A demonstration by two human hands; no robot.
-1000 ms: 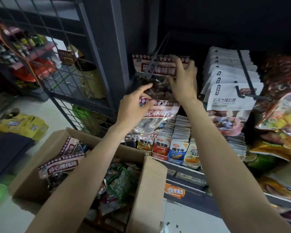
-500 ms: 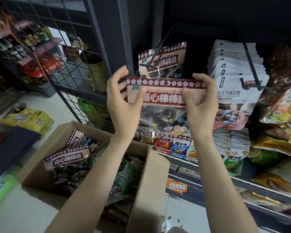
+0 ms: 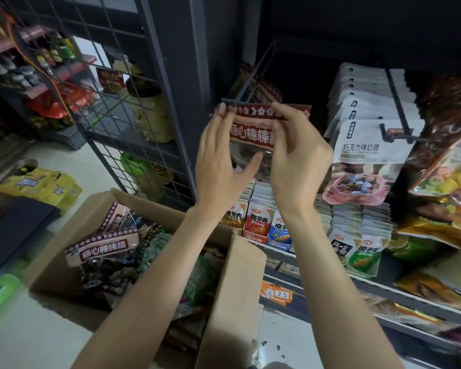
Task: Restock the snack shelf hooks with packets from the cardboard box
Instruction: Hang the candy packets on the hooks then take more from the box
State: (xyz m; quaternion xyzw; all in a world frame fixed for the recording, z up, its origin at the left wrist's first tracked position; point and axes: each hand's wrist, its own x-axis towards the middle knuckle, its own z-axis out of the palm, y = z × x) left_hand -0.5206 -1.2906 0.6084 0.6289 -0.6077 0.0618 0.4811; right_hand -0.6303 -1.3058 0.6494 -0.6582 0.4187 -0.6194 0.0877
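- Head view: a lollipop packet is held up between both hands, at the tip of a dark hook that runs back into the shelf.
- The packet's left top corner is touched by the fingertips of the left hand; its fingers are nearly straight and close together, and the thumb is spread out below, across the packet's clear lower part.
- The packet's header is pinched near its middle by the curled fingers of the right hand; the rest of the header shows just beyond them, to the right.
- Behind the fingers, a matching packet is seen hanging further back on the hook.
- To the right of the right hand, a row of white packets hangs on a second hook.
- Below both wrists, an open cardboard box stands on the floor; more lollipop packets and green packets lie inside.
- Under the hands, small snack packs are lined up on the shelf.
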